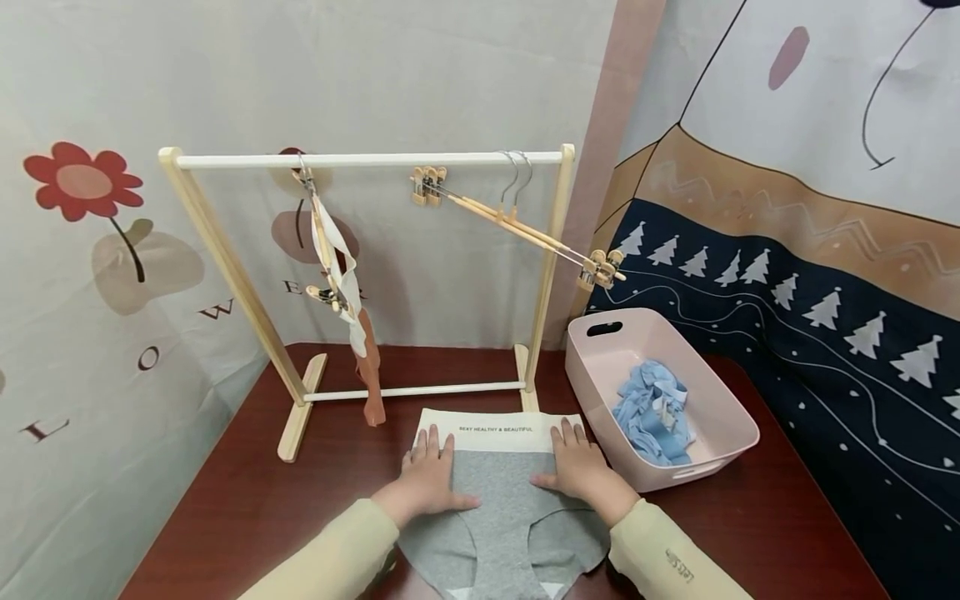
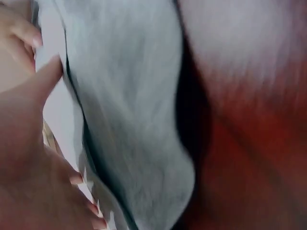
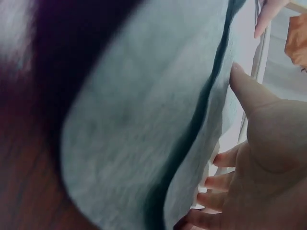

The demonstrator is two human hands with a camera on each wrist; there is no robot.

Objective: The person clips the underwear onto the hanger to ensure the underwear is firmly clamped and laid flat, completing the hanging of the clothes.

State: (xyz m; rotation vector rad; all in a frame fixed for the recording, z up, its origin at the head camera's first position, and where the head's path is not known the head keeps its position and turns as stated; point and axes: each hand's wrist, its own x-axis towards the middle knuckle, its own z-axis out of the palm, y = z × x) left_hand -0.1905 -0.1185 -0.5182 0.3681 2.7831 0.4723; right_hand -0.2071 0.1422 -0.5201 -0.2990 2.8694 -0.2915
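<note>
A grey pair of underpants [image 1: 502, 483] with a wide white printed waistband [image 1: 495, 422] lies spread on the table before me. My left hand [image 1: 429, 482] rests flat on its upper left side, fingers straight and reaching onto the waistband. On the upper right side my right hand [image 1: 581, 468] lies the same way, thumb pointing inward. Both wrist views show the grey cloth [image 2: 124, 96] close up, with the thumbs and fingers laid along it. The lower edge of the garment runs out of the head view.
Behind the garment stands a wooden rack [image 1: 375, 160] with two bare clip hangers [image 1: 510, 221] on the right. White and brown clothing [image 1: 348, 308] hangs from a hanger at the left. A pink basket [image 1: 720, 400] with crumpled blue cloth [image 1: 654, 412] stands at the right on the dark red table [image 1: 247, 517].
</note>
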